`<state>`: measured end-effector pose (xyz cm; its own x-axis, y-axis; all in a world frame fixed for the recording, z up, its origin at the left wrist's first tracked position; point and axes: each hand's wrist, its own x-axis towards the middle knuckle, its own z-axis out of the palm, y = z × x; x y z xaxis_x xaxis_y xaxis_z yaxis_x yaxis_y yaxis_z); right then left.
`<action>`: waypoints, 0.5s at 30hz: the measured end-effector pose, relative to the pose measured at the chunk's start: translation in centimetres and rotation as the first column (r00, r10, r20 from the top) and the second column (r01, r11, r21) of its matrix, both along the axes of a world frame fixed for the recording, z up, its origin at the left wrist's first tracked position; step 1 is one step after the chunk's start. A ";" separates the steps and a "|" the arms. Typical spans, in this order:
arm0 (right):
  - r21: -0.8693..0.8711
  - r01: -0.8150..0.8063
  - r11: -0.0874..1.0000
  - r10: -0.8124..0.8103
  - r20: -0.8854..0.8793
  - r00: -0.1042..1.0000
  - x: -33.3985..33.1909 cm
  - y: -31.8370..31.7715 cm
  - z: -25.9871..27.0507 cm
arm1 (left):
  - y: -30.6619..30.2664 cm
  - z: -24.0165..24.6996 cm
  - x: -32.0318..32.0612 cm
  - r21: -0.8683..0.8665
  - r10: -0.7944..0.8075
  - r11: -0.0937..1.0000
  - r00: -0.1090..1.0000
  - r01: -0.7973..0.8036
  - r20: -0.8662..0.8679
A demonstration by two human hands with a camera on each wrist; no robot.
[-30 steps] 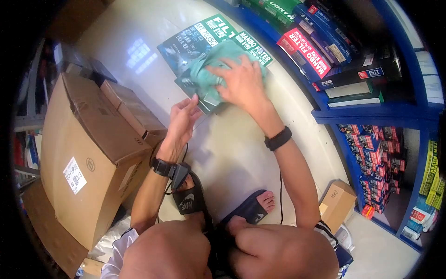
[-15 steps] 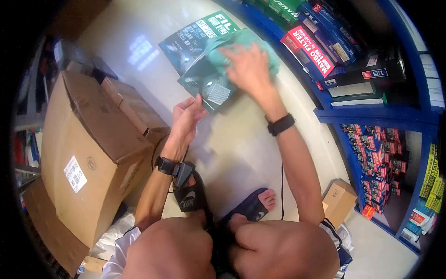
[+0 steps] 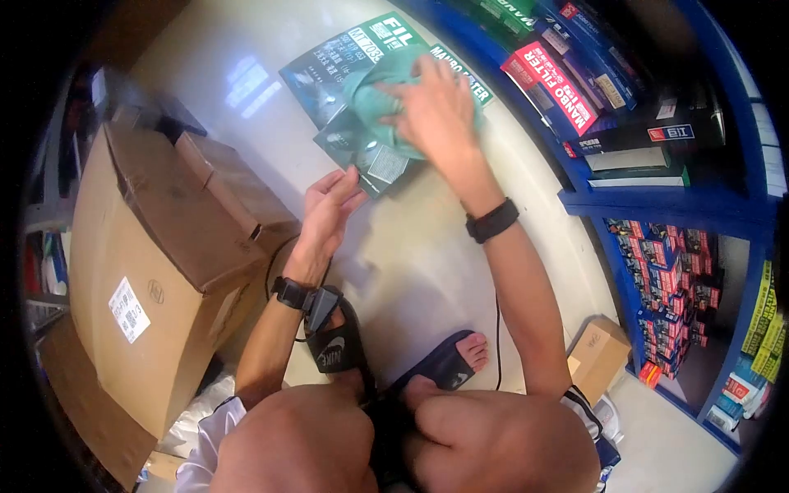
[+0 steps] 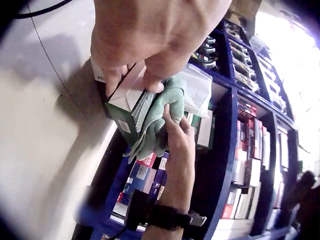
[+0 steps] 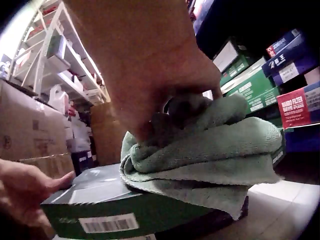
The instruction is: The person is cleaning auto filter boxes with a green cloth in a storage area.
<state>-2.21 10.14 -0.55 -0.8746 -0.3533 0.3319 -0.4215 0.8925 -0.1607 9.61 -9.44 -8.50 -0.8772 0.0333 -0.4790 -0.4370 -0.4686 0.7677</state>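
A dark green filter box lies over a larger printed filter box on the floor. My left hand holds the upper box at its near corner; in the left wrist view, thumb and fingers straddle its end. Over the top of that box my right hand grips a bunched green cloth and presses it down. Folds of cloth spill past the fingers and hide much of the box's upper face. A barcode label shows on the box's side in the right wrist view.
Blue shelving stacked with filter boxes runs along the right. Large cardboard cartons stand at the left. A small brown carton sits by the shelf foot. My sandalled feet are on the pale floor below the hands.
The right hand and cloth slid away to the far right across the box, then came back slightly left and nearer. The left hand keeps its hold on the near corner.
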 end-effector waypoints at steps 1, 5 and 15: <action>0.025 -0.006 1.000 0.009 -0.149 0.989 -0.7 0.7 -0.1 | 0.0 0.1 0.0 -0.002 0.004 1.000 1.000 -0.004 0.000; 0.063 -0.002 0.998 0.010 -0.118 0.993 -0.2 1.3 0.7 | 0.1 -0.1 0.0 0.012 0.017 1.000 0.999 -0.017 0.030; -0.101 -0.147 0.984 0.156 0.099 0.983 5.8 -2.6 -0.4 | -0.1 -1.4 0.0 0.067 0.041 0.997 0.999 -0.041 0.008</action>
<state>3.63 7.50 -0.92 -0.8453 -0.4565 0.2777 -0.5269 0.7987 -0.2907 9.61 -9.52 -9.86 -0.8752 0.0300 -0.4829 -0.4217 -0.5367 0.7308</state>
